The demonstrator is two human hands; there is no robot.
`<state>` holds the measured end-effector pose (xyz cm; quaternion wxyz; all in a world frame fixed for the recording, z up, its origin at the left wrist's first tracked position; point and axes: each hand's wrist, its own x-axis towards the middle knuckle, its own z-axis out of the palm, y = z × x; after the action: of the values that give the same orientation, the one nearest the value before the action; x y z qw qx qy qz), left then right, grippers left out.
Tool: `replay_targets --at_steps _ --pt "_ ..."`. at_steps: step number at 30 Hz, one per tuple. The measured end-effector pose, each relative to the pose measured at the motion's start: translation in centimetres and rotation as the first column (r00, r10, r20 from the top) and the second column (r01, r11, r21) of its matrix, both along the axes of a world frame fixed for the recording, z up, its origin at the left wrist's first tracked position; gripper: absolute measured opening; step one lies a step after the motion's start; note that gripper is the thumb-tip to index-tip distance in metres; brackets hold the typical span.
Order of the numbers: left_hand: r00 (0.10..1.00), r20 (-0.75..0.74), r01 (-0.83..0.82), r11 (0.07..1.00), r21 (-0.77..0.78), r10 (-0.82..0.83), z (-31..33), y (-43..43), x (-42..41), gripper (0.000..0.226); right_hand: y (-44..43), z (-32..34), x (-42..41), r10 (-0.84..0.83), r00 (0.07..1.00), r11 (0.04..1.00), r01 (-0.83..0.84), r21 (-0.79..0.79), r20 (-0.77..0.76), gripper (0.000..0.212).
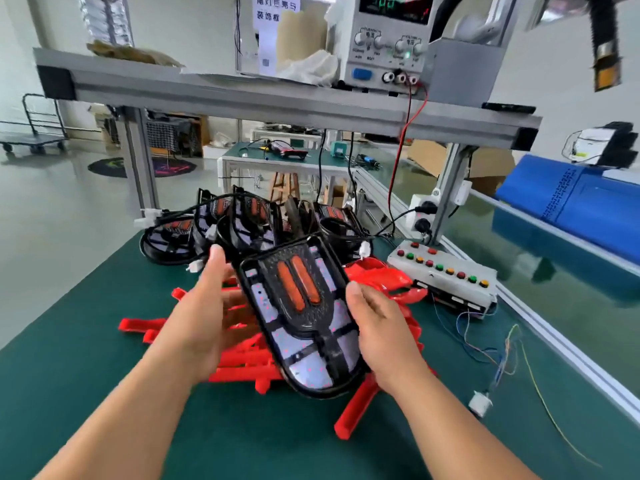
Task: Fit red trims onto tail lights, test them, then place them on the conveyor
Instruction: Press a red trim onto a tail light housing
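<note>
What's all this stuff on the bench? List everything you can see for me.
Held tail light: one, black with two orange strips, in both hands above the trims.
Other tail lights: several, black, piled at the bench's far edge, cables attached.
Red trims: many, red, heaped on the bench under the held tail light.
Button box: one, white with red, green and yellow buttons, right of the pile.
Power supply: one, white, on the upper shelf.
Loose wires: a few, coloured, on the bench at right.
Bench mat: one, green.
Conveyor: one, green belt, along the right.
Left hand: gripping the tail light's left edge.
Right hand: gripping its right edge.
</note>
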<state>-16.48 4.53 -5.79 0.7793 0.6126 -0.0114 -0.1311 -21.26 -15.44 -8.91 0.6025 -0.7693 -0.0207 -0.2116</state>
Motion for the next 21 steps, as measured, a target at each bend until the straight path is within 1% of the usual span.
replay_targets --at_steps 1,2,3,4,5,6,7,8,9,10,12,14,15,16,17,18,19,20,21 --pt "0.998 -0.041 0.054 0.998 0.011 -0.054 0.6 0.8 0.6 0.061 -0.3 0.4 -0.1 0.04 0.999 0.998 -0.04 -0.052 -0.014 0.04" --pt "0.987 -0.075 0.145 0.988 0.057 -0.141 1.0 1.6 1.0 0.063 -0.5 0.8 -0.2 0.073 0.997 0.991 -0.077 -0.11 -0.037 0.049" --pt "0.965 -0.097 0.256 0.958 0.133 -0.244 1.1 2.2 1.2 0.064 -0.7 1.4 -0.2 0.101 0.992 0.98 -0.112 -0.162 -0.077 0.053" --pt "0.94 -0.112 0.34 0.914 0.221 -0.323 1.2 2.7 1.3 0.063 -0.9 1.8 -0.3 0.129 0.985 0.969 -0.15 -0.198 -0.119 0.049" --pt "0.921 -0.108 0.388 0.87 0.305 -0.373 1.3 2.8 1.1 0.062 -1.0 2.2 -0.4 0.159 0.975 0.958 -0.191 -0.215 -0.157 0.04" --pt "0.911 -0.072 0.402 0.831 0.384 -0.407 1.3 2.6 0.9 0.059 -1.0 2.4 -0.5 0.184 0.961 0.947 -0.229 -0.224 -0.205 0.032" --pt "0.907 0.007 0.37 0.807 0.46 -0.42 1.2 2.2 0.7 0.052 -0.9 2.5 -0.4 0.204 0.947 0.938 -0.261 -0.227 -0.247 0.028" --pt "0.906 0.106 0.307 0.81 0.499 -0.409 1.3 1.6 0.4 0.042 -0.8 2.4 -0.3 0.208 0.94 0.931 -0.275 -0.24 -0.272 0.027" --pt "0.911 0.174 0.258 0.845 0.469 -0.375 1.0 1.0 0.2 0.033 -0.7 2.1 -0.1 0.201 0.937 0.924 -0.278 -0.263 -0.285 0.029" --pt "0.922 0.193 0.239 0.886 0.397 -0.335 0.8 0.6 0.1 0.024 -0.6 1.9 0.0 0.198 0.937 0.918 -0.28 -0.282 -0.287 0.032" --pt "0.945 0.181 0.209 0.927 0.312 -0.274 0.0 0.1 -0.2 0.012 -0.4 1.7 -0.1 0.186 0.939 0.909 -0.276 -0.311 -0.29 0.04" --pt "0.955 0.145 0.205 0.93 0.306 -0.258 -0.9 0.1 0.0 0.01 -1.1 2.3 -0.5 0.123 0.95 0.915 -0.221 -0.338 -0.287 0.054" --pt "0.963 0.129 0.189 0.934 0.304 -0.237 -1.4 0.2 0.1 0.011 -2.0 2.8 -0.7 0.069 0.96 0.922 -0.165 -0.349 -0.27 0.056" --pt "0.972 0.124 0.157 0.946 0.282 -0.198 -1.8 0.5 0.2 0.011 -3.2 3.3 -1.0 0.008 0.97 0.93 -0.097 -0.354 -0.244 0.05" --pt "0.98 0.129 0.114 0.959 0.26 -0.151 -2.3 0.8 0.4 0.011 -4.5 3.8 -1.3 -0.055 0.974 0.932 -0.028 -0.362 -0.219 0.039" --pt "0.984 0.141 0.071 0.963 0.262 -0.111 -2.8 1.1 0.5 0.012 -5.8 4.2 -1.7 -0.113 0.973 0.913 0.021 -0.407 -0.203 0.026" --pt "0.984 0.155 0.035 0.954 0.298 -0.084 -3.2 1.4 0.7 0.014 -6.9 4.3 -2.1 -0.158 0.967 0.874 0.044 -0.483 -0.199 0.021" --pt "0.985 0.158 0.014 0.941 0.337 -0.072 -3.5 1.7 0.7 0.018 -7.8 4.1 -2.5 -0.191 0.959 0.82 0.039 -0.571 -0.208 0.019" --pt "0.987 0.15 0.006 0.935 0.355 -0.063 -3.6 1.9 0.7 0.025 -8.3 3.7 -2.8 -0.206 0.95 0.767 0.007 -0.642 -0.235 0.017"
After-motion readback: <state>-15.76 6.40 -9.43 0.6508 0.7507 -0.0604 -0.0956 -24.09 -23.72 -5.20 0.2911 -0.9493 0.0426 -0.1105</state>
